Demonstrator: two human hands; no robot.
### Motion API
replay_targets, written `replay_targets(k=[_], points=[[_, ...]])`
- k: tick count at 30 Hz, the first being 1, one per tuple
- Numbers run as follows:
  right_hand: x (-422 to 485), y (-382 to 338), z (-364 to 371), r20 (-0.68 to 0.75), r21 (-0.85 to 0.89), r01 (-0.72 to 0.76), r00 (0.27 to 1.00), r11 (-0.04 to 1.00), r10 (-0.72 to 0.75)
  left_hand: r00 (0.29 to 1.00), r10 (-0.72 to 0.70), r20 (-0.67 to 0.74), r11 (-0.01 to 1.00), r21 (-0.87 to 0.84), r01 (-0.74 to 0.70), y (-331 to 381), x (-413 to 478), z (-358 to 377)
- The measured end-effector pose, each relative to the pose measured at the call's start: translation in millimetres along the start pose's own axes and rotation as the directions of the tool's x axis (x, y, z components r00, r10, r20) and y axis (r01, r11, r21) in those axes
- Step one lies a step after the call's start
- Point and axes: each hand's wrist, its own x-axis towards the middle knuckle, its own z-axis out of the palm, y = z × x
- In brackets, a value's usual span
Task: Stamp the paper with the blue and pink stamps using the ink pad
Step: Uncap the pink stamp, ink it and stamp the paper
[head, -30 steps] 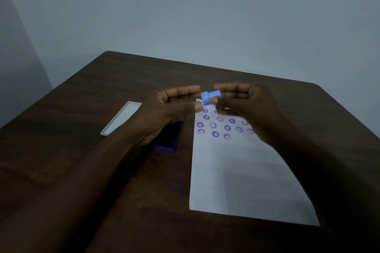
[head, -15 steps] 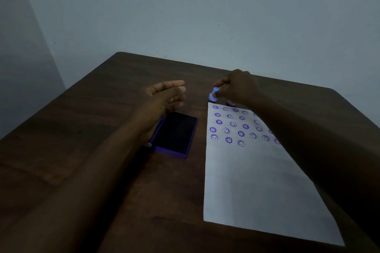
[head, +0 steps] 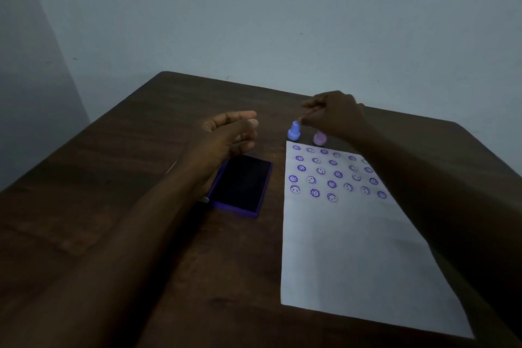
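The blue stamp stands upright on the table just beyond the paper's far left corner. The pink stamp stands beside it on the right, its top hidden under my right hand. That hand hovers over both stamps with thumb and forefinger slightly apart, touching neither as far as I can see. The white paper carries several rows of purple smiley and flower prints at its far end. The dark ink pad lies uncovered left of the paper. My left hand floats above the pad's far left corner, fingers loosely spread, empty.
Everything rests on a dark wooden table set against a pale wall. A sliver of the white lid shows beside the ink pad, mostly hidden under my left forearm.
My right hand carried the blue stamp to the far end of the paper and set it down beside the pink one. The left hand let go and drew back over the ink pad.
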Motion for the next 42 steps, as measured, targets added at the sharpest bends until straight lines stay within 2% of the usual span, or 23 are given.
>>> replay_targets(k=[3,8,15,18,21,24,27,29,35,39,40,42], points=[[-2,14,-14,-0.047,-0.002,-0.061,0.997,0.998,0.061,1.0,0.001,0.006,1.0,0.002,-0.001,0,0,0],[-10,29,-19,0.101,-0.009,-0.186,0.977,0.982,0.186,1.0,-0.004,0.024,1.0,0.008,0.004,0,-1,3],[-15,32,-11,0.108,-0.042,-0.055,0.992,0.998,0.059,0.999,-0.026,0.032,1.0,0.01,0.026,1,-2,3],[-22,23,-15,0.042,0.133,-0.032,0.999,0.991,0.026,0.997,-0.049,0.053,0.999,0.002,0.049,0,-2,3],[-35,1,-20,0.01,0.425,-0.038,0.999,0.904,0.037,0.994,-0.064,0.093,0.998,-0.015,0.066,-1,-1,2],[-52,-18,-20,0.157,0.649,-0.11,0.988,0.753,0.01,0.991,-0.044,0.124,0.997,-0.05,0.05,-3,-3,4],[-67,-30,-13,0.262,0.787,-0.205,0.965,0.582,-0.015,0.991,0.006,0.137,0.998,-0.059,0.002,-5,-3,7],[-76,-35,-7,0.291,0.822,-0.226,0.956,0.523,-0.044,0.987,0.032,0.156,0.998,-0.052,-0.024,-6,-4,7],[-87,-38,-1,0.313,0.867,-0.238,0.944,0.437,-0.107,0.983,0.053,0.173,0.998,-0.037,-0.047,-7,-6,8],[-88,-35,-4,0.233,0.912,-0.178,0.966,0.369,-0.113,0.984,0.017,0.176,0.997,-0.072,-0.004,-3,-6,8],[-88,-34,-6,0.21,0.913,-0.159,0.973,0.376,-0.099,0.986,0.011,0.169,0.997,-0.082,0.003,-2,-7,8],[-90,-34,-10,0.172,0.875,-0.121,0.983,0.469,-0.069,0.988,0.001,0.153,0.992,-0.122,0.018,2,-6,5]])
